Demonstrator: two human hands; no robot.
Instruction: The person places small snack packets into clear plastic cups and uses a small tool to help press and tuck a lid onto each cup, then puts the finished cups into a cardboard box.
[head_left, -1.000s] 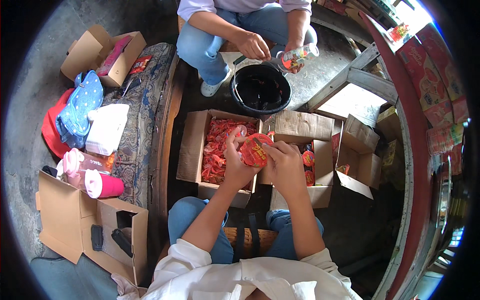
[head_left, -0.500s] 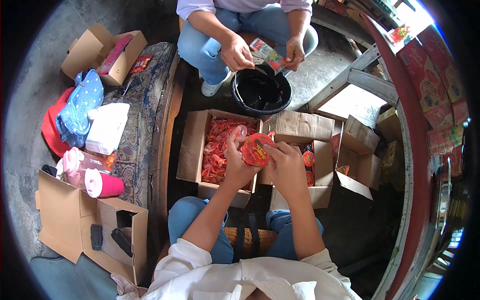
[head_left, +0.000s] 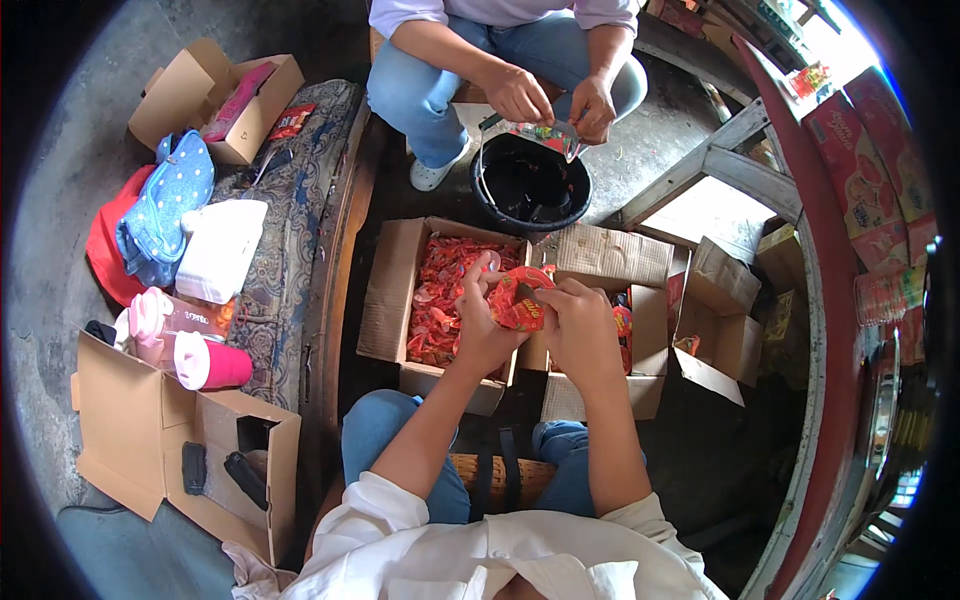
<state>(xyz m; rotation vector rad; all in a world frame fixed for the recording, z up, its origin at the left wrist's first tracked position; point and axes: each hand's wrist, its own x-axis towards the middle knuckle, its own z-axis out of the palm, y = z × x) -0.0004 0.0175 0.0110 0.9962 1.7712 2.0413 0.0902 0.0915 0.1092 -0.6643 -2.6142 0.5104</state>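
Observation:
Between my hands, above the boxes, is a round red printed plastic wrapper (head_left: 519, 299), its surface bent and creased. My left hand (head_left: 484, 338) grips it by its left and lower edge, and a small clear round piece (head_left: 490, 261) shows at the fingertips. Pinched at the wrapper's right edge are the fingers of my right hand (head_left: 577, 325). Below and to the left stands a cardboard box (head_left: 386, 300) full of crumpled red wrappers (head_left: 436, 300). Under my right hand, a second cardboard box (head_left: 650, 320) contains red round packs (head_left: 622, 322), partly hidden.
Across from me, a person's hands (head_left: 555, 108) hold a clear printed packet over a black bucket (head_left: 583, 205). At left, a patterned bench (head_left: 285, 270) bears a pink tumbler (head_left: 215, 362), bags and a carton. A red-edged wooden frame (head_left: 835, 330) bounds the right side.
The red wrapper has gone from flat and facing up to bent and tilted in my hands. The other person's packet has turned and moved lower over the bucket.

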